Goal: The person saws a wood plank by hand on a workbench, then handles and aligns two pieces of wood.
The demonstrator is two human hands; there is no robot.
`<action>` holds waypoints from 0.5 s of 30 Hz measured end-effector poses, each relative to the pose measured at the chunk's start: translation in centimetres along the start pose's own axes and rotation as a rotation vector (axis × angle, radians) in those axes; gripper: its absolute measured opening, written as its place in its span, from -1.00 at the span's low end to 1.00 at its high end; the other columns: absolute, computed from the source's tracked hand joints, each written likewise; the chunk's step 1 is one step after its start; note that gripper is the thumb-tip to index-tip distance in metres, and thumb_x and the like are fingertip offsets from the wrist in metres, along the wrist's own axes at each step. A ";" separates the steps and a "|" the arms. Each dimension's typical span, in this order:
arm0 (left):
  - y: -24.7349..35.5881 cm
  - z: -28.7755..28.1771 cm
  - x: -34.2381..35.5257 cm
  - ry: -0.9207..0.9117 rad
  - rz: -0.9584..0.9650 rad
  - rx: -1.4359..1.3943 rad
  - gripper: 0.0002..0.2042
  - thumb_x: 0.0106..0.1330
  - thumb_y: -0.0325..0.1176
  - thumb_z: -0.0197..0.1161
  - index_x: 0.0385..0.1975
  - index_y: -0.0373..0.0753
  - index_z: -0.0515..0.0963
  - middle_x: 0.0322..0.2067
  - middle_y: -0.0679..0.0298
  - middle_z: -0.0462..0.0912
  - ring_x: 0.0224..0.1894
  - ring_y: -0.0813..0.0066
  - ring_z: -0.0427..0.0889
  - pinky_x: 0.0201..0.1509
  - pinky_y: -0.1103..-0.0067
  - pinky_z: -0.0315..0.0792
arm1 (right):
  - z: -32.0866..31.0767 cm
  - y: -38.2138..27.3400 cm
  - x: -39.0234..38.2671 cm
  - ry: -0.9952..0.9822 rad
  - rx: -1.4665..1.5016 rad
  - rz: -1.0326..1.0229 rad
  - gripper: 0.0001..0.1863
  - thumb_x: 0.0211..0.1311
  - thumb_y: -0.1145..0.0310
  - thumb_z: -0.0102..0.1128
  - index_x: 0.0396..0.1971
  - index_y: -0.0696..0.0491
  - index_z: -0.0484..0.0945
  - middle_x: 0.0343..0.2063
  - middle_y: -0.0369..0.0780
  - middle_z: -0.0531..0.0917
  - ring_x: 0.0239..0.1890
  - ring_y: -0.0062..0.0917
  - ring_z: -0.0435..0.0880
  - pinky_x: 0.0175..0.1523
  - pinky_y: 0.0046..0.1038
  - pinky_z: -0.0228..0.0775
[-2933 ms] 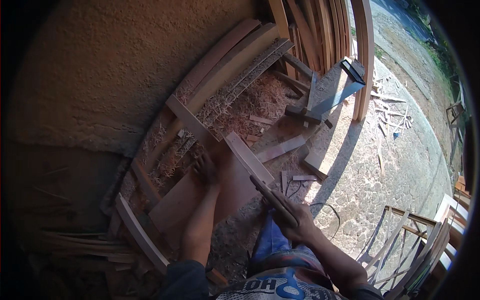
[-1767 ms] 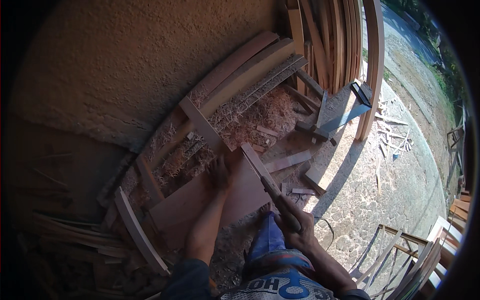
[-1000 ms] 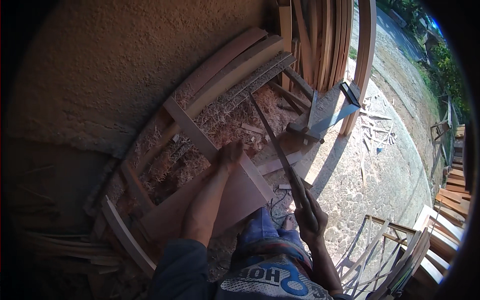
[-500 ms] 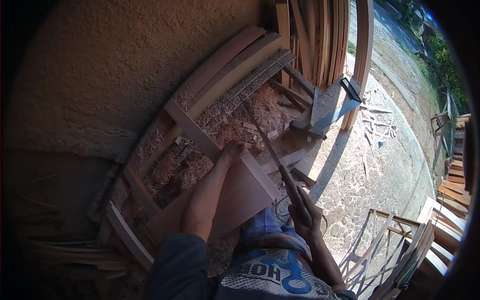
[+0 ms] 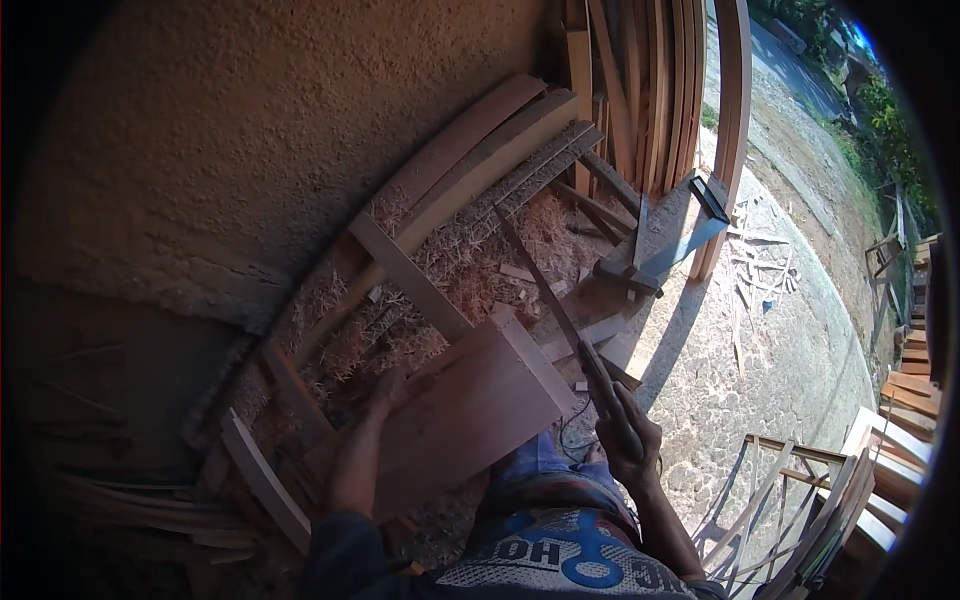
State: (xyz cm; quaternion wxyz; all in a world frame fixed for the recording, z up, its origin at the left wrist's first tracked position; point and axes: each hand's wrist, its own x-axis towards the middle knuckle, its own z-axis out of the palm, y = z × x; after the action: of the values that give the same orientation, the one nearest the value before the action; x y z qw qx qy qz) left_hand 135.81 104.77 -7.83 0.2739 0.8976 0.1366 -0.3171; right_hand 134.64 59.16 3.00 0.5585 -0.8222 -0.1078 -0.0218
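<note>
My right hand [image 5: 630,438] is wrapped round the handle of a handsaw [image 5: 541,276]. Its long thin blade points up and away to the left, just past the end of a thick wooden board [image 5: 460,415]. That board lies tilted in front of me, its wide face catching light and its pale end toward the saw. At the board's far left edge is my left hand [image 5: 385,392], dim and blurred, its fingers hard to make out. A second, narrower plank [image 5: 415,280] runs beyond the board on the shavings-covered bench frame.
A try square [image 5: 685,245] and a blocky dark tool [image 5: 630,277] lie on the right of the bench. Tall planks [image 5: 655,100] lean behind. The rough wall [image 5: 260,130] rises at left. A slatted frame [image 5: 770,500] and stacked timber are lower right.
My left hand has slid from the board's far corner back along its left edge toward me. The saw stays in my right hand, and the view has shifted slightly.
</note>
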 end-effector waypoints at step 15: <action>8.1 -5.3 -14.4 0.850 0.149 0.246 -0.35 0.12 0.04 0.48 0.11 -0.28 0.53 -0.14 -0.01 0.70 -0.05 0.07 0.71 -0.03 0.27 0.60 | -4.6 -5.8 -0.3 -0.017 -0.203 -0.393 -0.47 0.13 0.49 0.35 0.16 0.22 0.54 0.04 0.06 0.65 -0.14 -0.22 0.76 -0.18 -0.38 0.60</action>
State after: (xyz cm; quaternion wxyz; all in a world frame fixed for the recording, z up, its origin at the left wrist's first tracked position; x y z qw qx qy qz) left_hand 130.89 100.20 8.16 0.1065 0.9815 0.1332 0.0866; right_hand 133.51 56.90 10.02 0.4570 -0.8375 -0.2681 -0.1340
